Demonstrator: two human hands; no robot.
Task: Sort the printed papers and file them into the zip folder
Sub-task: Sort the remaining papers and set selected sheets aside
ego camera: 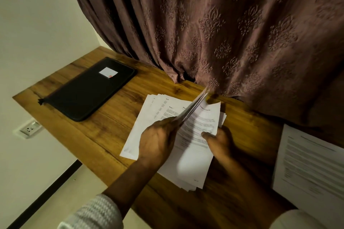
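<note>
I see the zip folder (89, 89) lying flat near the table's (104, 132) far left corner. It's black and closed, w/ a white label (108, 72) on top and the zip pull (40, 101) at its near left corner; can't tell what's inside. The printed papers are well apart from it, mid-table. A fanned stack (160, 109) lies flat there, and the L hand (158, 143) grips a bundle of sheets (194, 105) lifted on edge above it, fingers curled round the bundle's lower end. R hand (219, 141) pinches the top sheet (197, 130) of the stack, thumb on the print side. A 2nd pile (307, 163) lies at the table's right edge, text up. Curtain (223, 24) hangs along the far edge, touching the tabletop.
</note>
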